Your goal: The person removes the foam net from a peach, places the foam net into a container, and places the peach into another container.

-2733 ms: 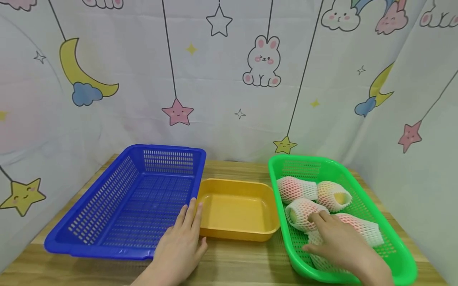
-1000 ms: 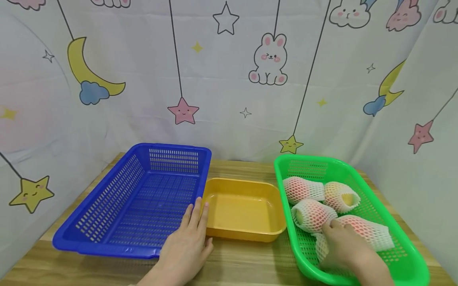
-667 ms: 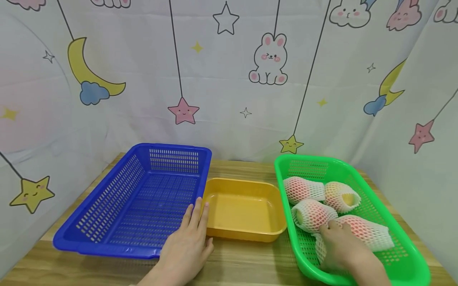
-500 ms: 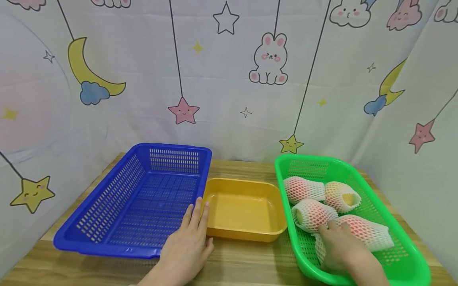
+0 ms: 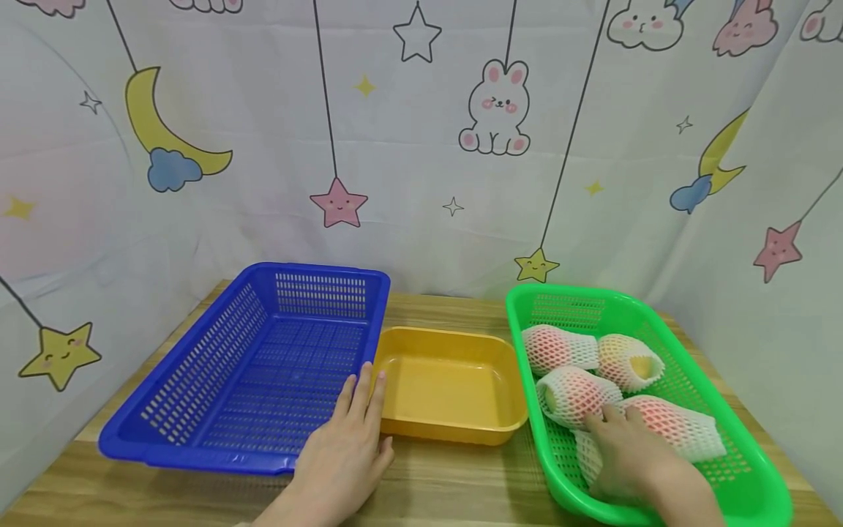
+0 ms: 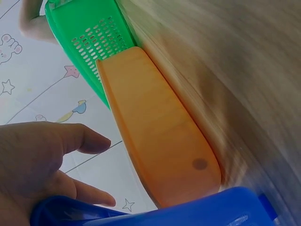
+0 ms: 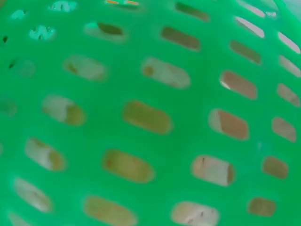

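Note:
My right hand (image 5: 628,454) reaches into the green basket (image 5: 744,457), fingers curled down over the nearest fruit in a white foam net (image 5: 588,457). Most of that fruit is hidden under the hand. Around it lie other fruits in pink-and-white foam nets, such as a netted fruit (image 5: 576,395) just behind and a longer one (image 5: 685,428) to the right. A yellowish fruit (image 5: 640,366) shows through one net's open end. My left hand (image 5: 342,450) lies with straight fingers along the near right rim of the blue basket (image 5: 197,460); in the left wrist view its thumb and a finger stand apart, holding nothing.
A shallow yellow tray (image 5: 448,432) sits between the two baskets on the wooden table (image 5: 454,476). A white curtain (image 5: 408,146) with cartoon prints hangs behind and along both sides. In the right wrist view the slotted green basket wall (image 7: 188,103) fills the picture.
Since the earliest frame my right hand has lowered onto the nearest netted fruit and its fingers have curled in. That fruit has just shifted slightly left. My left hand stays at the blue rim.

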